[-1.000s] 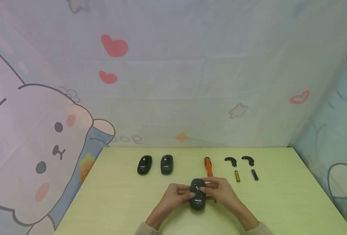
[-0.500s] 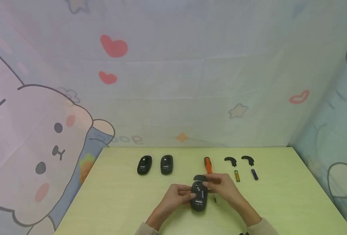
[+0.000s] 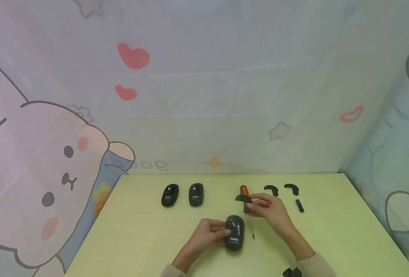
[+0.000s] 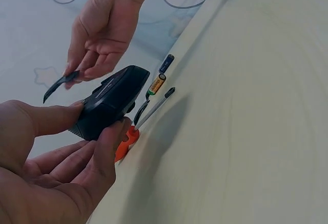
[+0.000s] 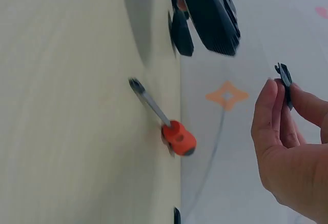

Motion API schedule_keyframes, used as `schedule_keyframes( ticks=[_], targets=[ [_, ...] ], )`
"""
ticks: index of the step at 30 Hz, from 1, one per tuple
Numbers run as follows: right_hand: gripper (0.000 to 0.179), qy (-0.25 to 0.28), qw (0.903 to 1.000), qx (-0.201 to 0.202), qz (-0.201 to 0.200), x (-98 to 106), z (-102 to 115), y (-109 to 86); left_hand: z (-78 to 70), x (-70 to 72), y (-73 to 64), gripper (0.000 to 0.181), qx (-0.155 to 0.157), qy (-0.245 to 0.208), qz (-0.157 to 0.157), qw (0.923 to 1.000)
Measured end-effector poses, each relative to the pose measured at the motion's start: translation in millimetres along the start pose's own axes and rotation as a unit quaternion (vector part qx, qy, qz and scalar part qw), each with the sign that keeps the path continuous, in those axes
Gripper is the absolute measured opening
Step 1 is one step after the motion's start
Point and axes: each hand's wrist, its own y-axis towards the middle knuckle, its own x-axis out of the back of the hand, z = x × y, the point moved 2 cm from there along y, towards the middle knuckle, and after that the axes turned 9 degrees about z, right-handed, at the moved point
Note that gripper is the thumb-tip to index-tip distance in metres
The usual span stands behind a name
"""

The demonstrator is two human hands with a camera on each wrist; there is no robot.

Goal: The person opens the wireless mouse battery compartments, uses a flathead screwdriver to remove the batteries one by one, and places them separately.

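Note:
In the head view my left hand (image 3: 207, 232) grips a black computer mouse (image 3: 234, 233), its labelled underside up, thumb on that face and fingers beneath. Above and to the right, my right hand (image 3: 267, 207) pinches a curved black battery cover (image 3: 245, 202) by its tab, apart from the mouse. The right wrist view shows the cover (image 5: 284, 83) edge-on between thumb and fingers. In the left wrist view the mouse (image 4: 110, 103) is held clear of the table, its shadow below. Behind the cover lies an orange-handled screwdriver (image 3: 244, 189).
Two more black mice (image 3: 170, 195) lie at the back left. At the back right are two similar black covers (image 3: 292, 189), a blue battery (image 3: 299, 206) and a gold battery (image 4: 156, 84), which the right hand hides in the head view. A patterned cloth (image 3: 204, 96) hangs behind the table.
The cover has come off the mouse's upper end. My right hand has moved it up and to the right, while my left hand keeps the mouse nearly in place.

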Motion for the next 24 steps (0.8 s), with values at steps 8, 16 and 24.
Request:
schedule_keyframes(
  ticks=[8,16,24],
  targets=[
    [0.051,0.001,0.9995,0.022,-0.023,34,9,-1.6,0.5,3.2,-3.3,0.039,0.009,-0.005,-0.007,0.9999],
    [0.054,-0.008,0.9983,0.034,-0.047,74,18,-11.0,1.9,4.9,-5.5,0.040,0.024,-0.001,-0.011,0.9997],
    [0.060,-0.027,0.9970,0.033,-0.064,108,17,-13.1,2.4,5.5,-5.9,0.042,0.024,-0.005,-0.011,0.9997]
  ],
)
